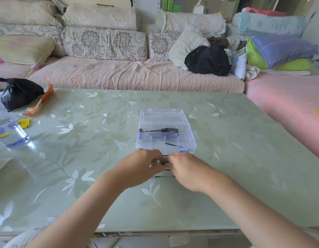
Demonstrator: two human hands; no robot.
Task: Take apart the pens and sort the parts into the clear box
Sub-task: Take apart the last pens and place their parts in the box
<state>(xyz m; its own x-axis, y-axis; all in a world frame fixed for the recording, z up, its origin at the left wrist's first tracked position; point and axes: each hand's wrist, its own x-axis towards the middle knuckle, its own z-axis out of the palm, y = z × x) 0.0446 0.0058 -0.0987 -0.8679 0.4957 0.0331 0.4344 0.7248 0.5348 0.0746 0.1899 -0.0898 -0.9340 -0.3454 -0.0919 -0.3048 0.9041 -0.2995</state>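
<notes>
Now both hands are close together near the front edge of the table [226, 140], just in front of the clear box [190, 140]. The left hand [142, 167] and the right hand [184, 170] each have their fingers curled tight around one pen [163, 162]. The pen is held sideways between them, a little above the table top. Only a small bit of it shows between the two hands.

The clear box sits in the middle of the table with its lid tipped open toward the far edge. Some black pen parts [159, 130] lie in the back space of the box. A thin refill [170, 144] lies in the front space.

Another thin pen piece [163, 176] lies flat on the table right under the hands.

A black bag [19, 92] and an orange wrapper [41, 102] sit at the far left corner. A water bottle [11, 134] lies at the left edge.
</notes>
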